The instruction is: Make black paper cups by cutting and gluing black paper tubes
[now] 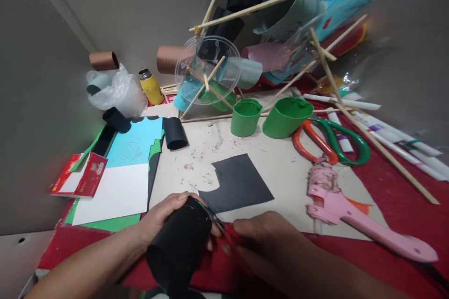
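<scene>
My left hand (164,217) is wrapped around a rolled black paper tube (180,245) at the near edge of the work surface. My right hand (266,238) is closed on small red-handled scissors (229,236), whose blades meet the tube's open end. Just beyond lies a flat black paper sheet (236,182) with a curved piece cut out of its near left corner.
A pink glue gun (336,208) and orange and green scissors (331,142) lie to the right. Two green paper cups (245,117) stand behind, under a wooden stick frame (273,0) holding paper rolls. Stacked coloured sheets (115,182) lie at left, beside a yellow bottle (150,86).
</scene>
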Demonstrator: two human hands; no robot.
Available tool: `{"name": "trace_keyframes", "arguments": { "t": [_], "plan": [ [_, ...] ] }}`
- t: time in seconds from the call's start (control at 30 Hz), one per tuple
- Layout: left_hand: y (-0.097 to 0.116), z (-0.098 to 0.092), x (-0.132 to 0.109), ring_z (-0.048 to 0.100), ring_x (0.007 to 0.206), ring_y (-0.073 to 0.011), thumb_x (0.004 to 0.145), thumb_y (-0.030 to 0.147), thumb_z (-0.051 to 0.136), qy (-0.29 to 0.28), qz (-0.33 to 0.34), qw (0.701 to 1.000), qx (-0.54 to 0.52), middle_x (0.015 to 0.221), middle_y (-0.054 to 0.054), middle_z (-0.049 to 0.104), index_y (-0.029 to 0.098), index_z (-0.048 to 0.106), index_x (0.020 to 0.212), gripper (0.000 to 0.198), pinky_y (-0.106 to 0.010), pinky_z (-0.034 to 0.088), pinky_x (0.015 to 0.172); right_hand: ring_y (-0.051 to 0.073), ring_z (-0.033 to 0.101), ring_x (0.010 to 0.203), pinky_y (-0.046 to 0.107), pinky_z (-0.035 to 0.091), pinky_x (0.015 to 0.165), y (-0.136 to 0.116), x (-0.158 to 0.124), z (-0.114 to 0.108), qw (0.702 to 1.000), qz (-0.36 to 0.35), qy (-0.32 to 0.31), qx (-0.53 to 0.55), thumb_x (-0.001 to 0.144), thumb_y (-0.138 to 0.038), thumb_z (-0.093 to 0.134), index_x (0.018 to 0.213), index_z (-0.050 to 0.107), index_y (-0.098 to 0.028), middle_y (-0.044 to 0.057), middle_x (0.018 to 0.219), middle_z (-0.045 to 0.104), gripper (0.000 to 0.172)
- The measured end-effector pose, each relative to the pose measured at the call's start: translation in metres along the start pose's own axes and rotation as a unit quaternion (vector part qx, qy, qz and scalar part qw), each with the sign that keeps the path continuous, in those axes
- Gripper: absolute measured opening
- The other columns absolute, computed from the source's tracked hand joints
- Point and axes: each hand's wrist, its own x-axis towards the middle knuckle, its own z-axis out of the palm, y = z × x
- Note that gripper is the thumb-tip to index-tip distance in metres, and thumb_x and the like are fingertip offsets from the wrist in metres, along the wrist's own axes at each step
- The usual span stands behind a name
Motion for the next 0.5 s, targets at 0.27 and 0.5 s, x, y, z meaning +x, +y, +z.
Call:
{"name": "trace_keyframes", "arguments": {
  "t": [0.27, 0.5],
  "plan": [
    [0.0098, 0.0055, -0.0009, 0.071, 0.075, -0.0258, 0.096, 0.052, 0.047, 0.03, -0.007, 0.995, 0.099, 0.086, -0.017, 0.076, 0.011, 0.068, 0.099, 0.046, -0.035, 0.053, 0.074, 0.008, 0.034, 0.056, 0.021, 0.026, 0.05, -0.0026, -0.0001, -0.0016, 1.0, 0.015, -0.023, 0.012, 0.084, -0.013, 0.052, 0.068, 0.043, -0.019, -0.007, 0.06, 0.036, 0.019],
    [0.0048, 0.0019, 0.0001, 0.073, 0.071, -0.0268, 0.096, 0.053, 0.049, 0.037, -0.014, 0.999, 0.022, 0.091, -0.017, 0.077, 0.013, 0.066, 0.102, 0.044, -0.033, 0.052, 0.064, 0.009, 0.037, 0.056, 0.022, 0.026, 0.05, 0.0012, -0.0008, -0.0007, 1.0, 0.007, -0.006, -0.024, 0.085, -0.017, 0.051, 0.066, 0.041, -0.019, -0.006, 0.06, 0.041, 0.022]
  ]
}}
